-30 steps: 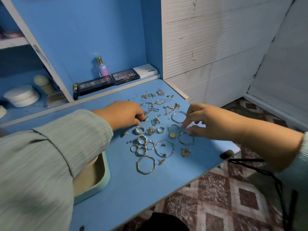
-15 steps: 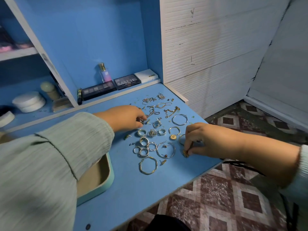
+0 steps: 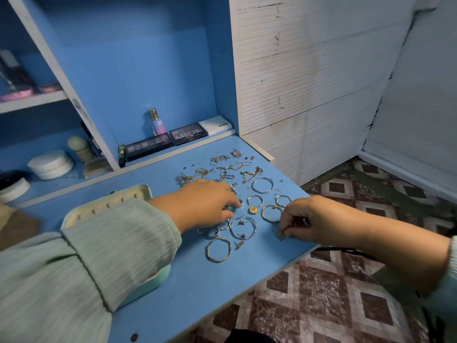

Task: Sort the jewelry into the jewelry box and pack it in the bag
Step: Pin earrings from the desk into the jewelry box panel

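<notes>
- On the blue desk (image 3: 197, 288), jewelry is spread out in front of the person, and both hands are down among it.
- Right hand (image 3: 314, 219) sits at the near right of the spread, fingertips pinching a small gold charm (image 3: 281, 235) against the desk surface.
- Just beyond that hand lie a gold hoop (image 3: 270, 214) and a small silver ring (image 3: 283, 200), with a round gold pendant (image 3: 253, 209) to their left.
- Left hand (image 3: 205, 206) lies palm down over the middle of the rings, fingers curled onto the pieces; what it grips, if anything, I cannot tell.
- Near edge: a chunky gold bracelet (image 3: 218, 250), and above it a large silver hoop (image 3: 243, 227) with tiny studs inside.
- Far side: tangled chains (image 3: 222, 169) and a big plain silver bangle (image 3: 262, 185).
- Jewelry box (image 3: 108, 206), pale teal with a cream lining and hook slots, lies open on the desk to the left, mostly hidden under the green left sleeve (image 3: 99, 256).
- Back ledge holds eyeshadow palettes (image 3: 148, 146), a MATTE palette (image 3: 189, 133) and a little perfume bottle (image 3: 155, 121).
</notes>
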The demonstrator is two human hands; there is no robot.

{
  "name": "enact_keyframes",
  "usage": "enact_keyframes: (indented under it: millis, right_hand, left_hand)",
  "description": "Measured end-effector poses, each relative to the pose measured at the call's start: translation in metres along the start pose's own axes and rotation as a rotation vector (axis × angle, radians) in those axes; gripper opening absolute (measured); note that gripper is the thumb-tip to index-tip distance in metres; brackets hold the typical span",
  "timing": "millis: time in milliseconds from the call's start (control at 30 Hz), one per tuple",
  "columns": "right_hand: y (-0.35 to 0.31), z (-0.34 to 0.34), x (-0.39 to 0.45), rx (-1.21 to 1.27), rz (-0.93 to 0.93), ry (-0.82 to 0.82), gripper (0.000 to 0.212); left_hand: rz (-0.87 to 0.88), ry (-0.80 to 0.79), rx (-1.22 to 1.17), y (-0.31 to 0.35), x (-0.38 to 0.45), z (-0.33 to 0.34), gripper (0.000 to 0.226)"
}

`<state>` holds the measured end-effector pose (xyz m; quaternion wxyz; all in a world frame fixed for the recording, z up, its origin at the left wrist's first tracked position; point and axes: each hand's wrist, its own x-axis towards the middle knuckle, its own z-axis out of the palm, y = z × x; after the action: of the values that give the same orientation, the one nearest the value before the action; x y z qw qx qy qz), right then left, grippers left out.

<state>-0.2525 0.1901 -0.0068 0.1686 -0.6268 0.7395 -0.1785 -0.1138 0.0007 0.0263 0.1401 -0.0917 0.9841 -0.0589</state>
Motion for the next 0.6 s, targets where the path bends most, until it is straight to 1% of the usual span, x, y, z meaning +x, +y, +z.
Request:
enact_keyframes:
  millis: [67,200,300,433,600]
  right_hand:
    - [0.000,0.000,0.001,0.026,0.004,0.005,0.010]
    - [0.001,-0.005,0.003,0.095,0.043,0.043,0.017]
    - [0.003,-0.010,0.007,0.152,0.074,0.096,0.022]
    - [0.005,-0.014,0.013,0.192,0.116,0.157,0.025]
    - [0.007,-0.015,0.013,0.210,0.127,0.156,0.022]
  left_hand:
    - [-0.021,0.007,-0.005,0.002,0.003,0.000,0.035]
    - [-0.117,0.118,-0.124,0.002,0.015,-0.002,0.027]
    - [-0.193,0.169,-0.193,0.001,0.028,-0.004,0.025]
    - [-0.224,0.161,-0.113,0.002,0.045,-0.003,0.027]
    - [-0.239,0.155,-0.083,0.004,0.061,-0.002,0.027]
